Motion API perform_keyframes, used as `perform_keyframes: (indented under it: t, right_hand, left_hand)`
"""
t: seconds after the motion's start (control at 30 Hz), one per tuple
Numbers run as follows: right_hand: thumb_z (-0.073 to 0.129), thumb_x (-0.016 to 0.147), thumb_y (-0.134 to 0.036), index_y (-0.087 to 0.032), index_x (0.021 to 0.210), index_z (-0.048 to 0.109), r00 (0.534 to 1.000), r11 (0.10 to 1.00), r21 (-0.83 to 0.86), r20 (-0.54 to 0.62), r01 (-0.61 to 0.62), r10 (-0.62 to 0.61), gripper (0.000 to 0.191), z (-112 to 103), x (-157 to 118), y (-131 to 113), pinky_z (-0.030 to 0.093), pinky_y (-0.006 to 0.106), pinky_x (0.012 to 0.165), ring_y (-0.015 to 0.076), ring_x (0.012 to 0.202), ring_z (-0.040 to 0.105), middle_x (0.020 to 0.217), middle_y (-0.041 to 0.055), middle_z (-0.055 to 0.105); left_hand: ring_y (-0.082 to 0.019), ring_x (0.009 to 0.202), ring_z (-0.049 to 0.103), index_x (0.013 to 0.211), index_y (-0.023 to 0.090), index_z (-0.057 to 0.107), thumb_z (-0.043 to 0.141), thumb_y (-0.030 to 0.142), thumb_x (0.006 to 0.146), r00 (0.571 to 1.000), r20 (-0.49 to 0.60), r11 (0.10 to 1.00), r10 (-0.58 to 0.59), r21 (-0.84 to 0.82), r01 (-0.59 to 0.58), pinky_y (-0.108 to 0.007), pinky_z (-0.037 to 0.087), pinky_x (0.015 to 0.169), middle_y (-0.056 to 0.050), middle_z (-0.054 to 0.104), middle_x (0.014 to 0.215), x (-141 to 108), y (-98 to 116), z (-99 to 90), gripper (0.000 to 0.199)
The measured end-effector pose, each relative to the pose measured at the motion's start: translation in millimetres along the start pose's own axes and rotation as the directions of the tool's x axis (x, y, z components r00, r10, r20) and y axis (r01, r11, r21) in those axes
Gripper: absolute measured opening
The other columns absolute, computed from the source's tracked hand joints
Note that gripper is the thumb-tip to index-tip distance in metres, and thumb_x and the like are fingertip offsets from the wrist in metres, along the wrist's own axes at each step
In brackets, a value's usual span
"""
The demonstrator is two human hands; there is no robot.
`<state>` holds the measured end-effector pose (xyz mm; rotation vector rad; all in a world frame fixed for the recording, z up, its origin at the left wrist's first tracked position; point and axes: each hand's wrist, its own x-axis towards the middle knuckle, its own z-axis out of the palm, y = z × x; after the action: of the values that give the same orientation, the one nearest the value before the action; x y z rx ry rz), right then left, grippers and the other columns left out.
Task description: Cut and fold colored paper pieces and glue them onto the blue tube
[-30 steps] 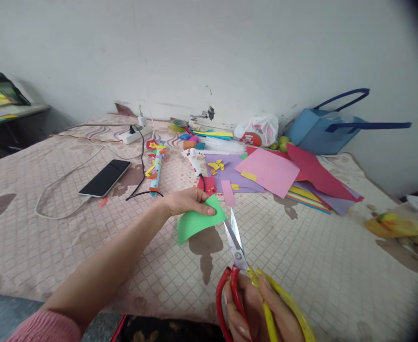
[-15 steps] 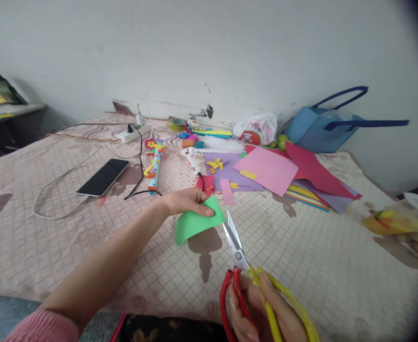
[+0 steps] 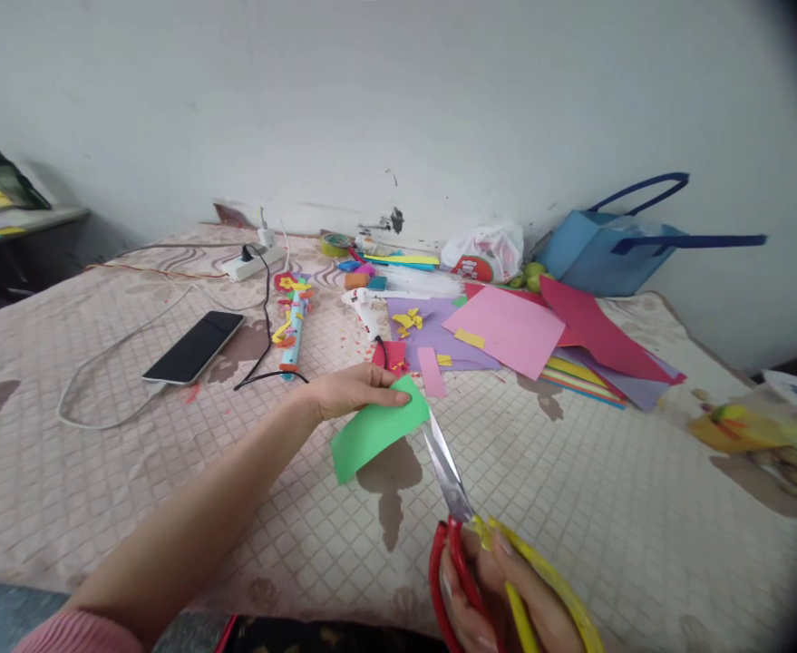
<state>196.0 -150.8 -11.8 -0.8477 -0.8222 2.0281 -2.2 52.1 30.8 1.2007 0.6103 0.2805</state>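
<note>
My left hand [image 3: 361, 390] pinches a green piece of paper [image 3: 379, 433] by its upper edge, thumb on top, the sheet bending down toward me. In my right hand [image 3: 500, 589] are scissors [image 3: 447, 472] with one red and one yellow handle. Their blades are nearly together, and the tips lie right at the right edge of the green paper; whether they touch it I cannot tell. Just beyond the paper lie a narrow pink paper strip [image 3: 432, 371] and a small red paper piece [image 3: 390, 355].
Behind my hands are a white glue gun [image 3: 364, 313], a decorated blue stick [image 3: 293, 331] and pink paper [image 3: 505, 331]. A phone [image 3: 195, 348] on a cable lies left, near a power strip [image 3: 252, 263]. A blue bag [image 3: 602, 254] stands back right, a plastic packet [image 3: 744, 422] far right.
The scissor blades have closed somewhat, their tips staying by the green paper's right edge. The paper's free end has dipped slightly, and the whole view has shifted a little.
</note>
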Motion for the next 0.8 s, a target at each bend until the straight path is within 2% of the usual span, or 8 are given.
perform_keyframes:
  t: [0.17, 0.27, 0.33, 0.43, 0.5, 0.63, 0.7, 0.8]
  right_hand:
    - [0.045, 0.081, -0.056, -0.018, 0.083, 0.052, 0.967, 0.844, -0.523, -0.255, -0.119, -0.022, 0.039, -44.6, -2.1, -47.5, 0.025, 0.019, 0.036, 0.0078, 0.038, 0.036, 0.05, -0.0043, 0.046]
    - [0.059, 0.072, -0.052, -0.02, 0.075, 0.052, 0.818, 0.445, -0.869, -0.41, -0.216, -0.404, 0.033, -78.2, 14.9, -94.9, 0.032, 0.023, 0.046, 0.0136, 0.051, 0.048, 0.06, 0.0, 0.054]
    - [0.059, 0.07, -0.053, -0.021, 0.084, 0.055, 0.688, 0.146, -0.889, -0.432, -0.434, -0.583, 0.035, -101.5, 31.7, -122.2, 0.033, 0.027, 0.051, 0.0197, 0.061, 0.054, 0.069, 0.004, 0.061]
    - [0.053, 0.074, -0.051, -0.016, 0.098, 0.056, 0.608, -0.068, -0.823, -0.358, -0.564, -0.709, 0.042, -135.5, 55.1, -145.9, 0.035, 0.03, 0.058, 0.0251, 0.074, 0.058, 0.085, 0.0117, 0.064]
    - [0.052, 0.076, -0.047, -0.011, 0.103, 0.056, 0.6, -0.148, -0.805, -0.292, -0.575, -0.745, 0.045, -152.3, 64.6, -150.5, 0.038, 0.032, 0.063, 0.0271, 0.083, 0.057, 0.094, 0.017, 0.061]
    - [0.053, 0.077, -0.039, -0.01, 0.095, 0.06, 0.571, -0.255, -0.823, -0.1, -0.508, -0.815, 0.034, -145.0, 69.6, -144.7, 0.039, 0.04, 0.074, 0.0311, 0.091, 0.053, 0.096, 0.0194, 0.058]
    - [0.05, 0.08, -0.036, -0.015, 0.087, 0.06, 0.637, -0.19, -0.944, -0.025, -0.268, -0.771, 0.025, -117.1, 72.0, -138.1, 0.041, 0.038, 0.075, 0.0266, 0.086, 0.055, 0.089, 0.0142, 0.061]
    - [0.041, 0.087, -0.04, -0.019, 0.083, 0.058, 0.955, 0.244, -0.967, -0.005, 0.071, -0.296, 0.028, -65.4, 82.2, -125.2, 0.042, 0.027, 0.055, 0.0169, 0.064, 0.057, 0.07, 0.0043, 0.059]
  left_hand:
    - [-0.012, 0.06, 0.062, 0.085, 0.012, 0.069, 0.07, 0.039, 0.068, 0.991, -0.136, 1.0, -0.015, -0.008, 0.014, -0.021, 0.046, 0.057, -0.007, 0.07, 0.077, 2.5, -3.5, -5.0, 0.032]
    - [-0.011, 0.053, 0.059, 0.079, 0.013, 0.069, 0.069, 0.04, 0.067, 0.994, -0.091, 0.995, -0.062, 0.072, 0.069, -0.02, 0.042, 0.05, -0.005, 0.069, 0.071, 4.1, -5.3, 0.3, 0.03]
    - [-0.009, 0.048, 0.055, 0.075, 0.014, 0.068, 0.069, 0.041, 0.067, 0.993, -0.085, 0.986, -0.087, 0.134, 0.098, -0.019, 0.039, 0.046, -0.002, 0.066, 0.064, 4.9, -6.0, 5.4, 0.028]
    - [-0.007, 0.045, 0.049, 0.07, 0.015, 0.066, 0.067, 0.042, 0.068, 0.991, -0.094, 0.972, -0.094, 0.209, 0.112, -0.018, 0.035, 0.044, 0.001, 0.061, 0.059, 5.7, -7.0, 9.8, 0.027]
    - [-0.007, 0.046, 0.048, 0.07, 0.015, 0.065, 0.066, 0.043, 0.068, 0.99, -0.098, 0.962, -0.097, 0.247, 0.118, -0.018, 0.034, 0.045, 0.001, 0.06, 0.059, 6.0, -8.0, 10.3, 0.028]
    - [-0.007, 0.046, 0.044, 0.069, 0.015, 0.062, 0.063, 0.045, 0.07, 0.993, -0.084, 0.944, -0.083, 0.312, 0.105, -0.019, 0.031, 0.045, 0.001, 0.056, 0.059, 7.7, -10.1, 10.0, 0.03]
    - [-0.007, 0.047, 0.041, 0.068, 0.014, 0.061, 0.062, 0.045, 0.07, 0.995, -0.06, 0.929, -0.078, 0.359, 0.094, -0.02, 0.029, 0.045, 0.002, 0.054, 0.058, 9.2, -10.9, 11.0, 0.031]
    - [-0.006, 0.046, 0.037, 0.065, 0.014, 0.057, 0.061, 0.046, 0.071, 0.996, -0.049, 0.919, -0.074, 0.385, 0.087, -0.02, 0.026, 0.044, 0.003, 0.047, 0.054, 10.9, -11.4, 13.3, 0.033]
